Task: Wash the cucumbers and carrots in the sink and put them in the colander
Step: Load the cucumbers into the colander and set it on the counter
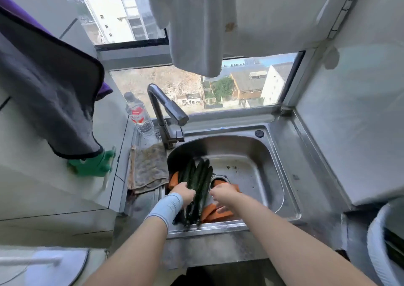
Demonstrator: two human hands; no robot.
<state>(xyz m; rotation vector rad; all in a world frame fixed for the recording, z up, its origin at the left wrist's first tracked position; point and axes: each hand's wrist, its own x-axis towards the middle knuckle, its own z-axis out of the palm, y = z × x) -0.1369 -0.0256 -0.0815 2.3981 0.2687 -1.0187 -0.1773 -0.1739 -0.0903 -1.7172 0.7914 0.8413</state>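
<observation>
cucumbers [200, 183], long and dark green, lie in a bundle in the left part of the steel sink [273, 176]. their far tips point toward the tap [162, 108] and their near ends rest at the front rim. carrots [215, 213] lie in the basin under and on both sides of them: one orange end shows at the left, and more show at the right by the drain. the left hand [184, 195], with a pale blue band [166, 209] round its wrist, is on the left side of the bundle, its fingers curled round the cucumbers. the right hand [224, 195] is just right of the bundle, above the carrots. it is blurred, and i cannot tell whether its fingers hold anything. a worn rag [148, 167] hangs over the sink's left rim, and a clear plastic bottle [137, 115] stands behind it beside the tap. a dark towel [48, 88] hangs at the left above the desk [43, 187].
</observation>
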